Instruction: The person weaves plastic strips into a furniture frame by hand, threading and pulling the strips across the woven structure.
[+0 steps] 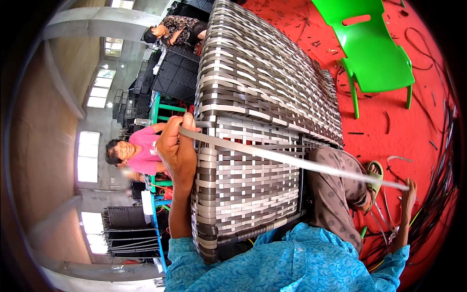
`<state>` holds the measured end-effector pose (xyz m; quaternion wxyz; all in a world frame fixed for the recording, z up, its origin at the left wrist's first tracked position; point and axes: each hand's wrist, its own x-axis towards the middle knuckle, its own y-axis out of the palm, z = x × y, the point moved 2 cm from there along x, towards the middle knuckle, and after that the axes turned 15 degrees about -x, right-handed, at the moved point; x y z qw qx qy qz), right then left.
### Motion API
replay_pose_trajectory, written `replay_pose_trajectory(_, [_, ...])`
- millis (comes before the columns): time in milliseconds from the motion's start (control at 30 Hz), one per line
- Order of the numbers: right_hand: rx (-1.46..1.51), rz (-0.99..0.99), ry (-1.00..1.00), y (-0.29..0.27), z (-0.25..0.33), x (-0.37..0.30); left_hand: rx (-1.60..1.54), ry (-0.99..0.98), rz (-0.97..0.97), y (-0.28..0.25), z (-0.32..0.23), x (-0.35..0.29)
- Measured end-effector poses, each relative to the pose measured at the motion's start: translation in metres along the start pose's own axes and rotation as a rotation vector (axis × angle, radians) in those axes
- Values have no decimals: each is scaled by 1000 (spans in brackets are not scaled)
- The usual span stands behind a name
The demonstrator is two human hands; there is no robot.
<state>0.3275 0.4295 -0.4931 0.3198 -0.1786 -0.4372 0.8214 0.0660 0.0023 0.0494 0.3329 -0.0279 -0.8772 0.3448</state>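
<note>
A wicker seat (258, 185) of flat grey, brown and pale strips, woven on a frame, stands in front of me. My left hand (176, 141) is closed at its left edge, pinching a long flat grey plastic strip (272, 155). The strip runs taut across the seat and over my knee to the far right. Out there my right hand (409, 191) is closed on the strip's other part, arm stretched out. Beside the left fingers a short darker strip (205, 124) passes round the frame edge. A larger woven panel (267, 73) rises beyond the seat.
A green plastic chair (374, 53) stands on the red floor (360, 138), which is strewn with strip scraps. Loose dark strips (438, 194) lie in a heap at right. At left are a person in pink (146, 146) and another in a patterned top (177, 31), near dark woven pieces (177, 68).
</note>
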Motion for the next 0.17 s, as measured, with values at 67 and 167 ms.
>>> replay_pose_trajectory(67, [-61,200,201,-19,-38,-13,-39,-50,-25,1,5,-2])
replay_pose_trajectory(167, [-166,227,295,-42,-77,-26,-72,-41,-22,0,5,-2])
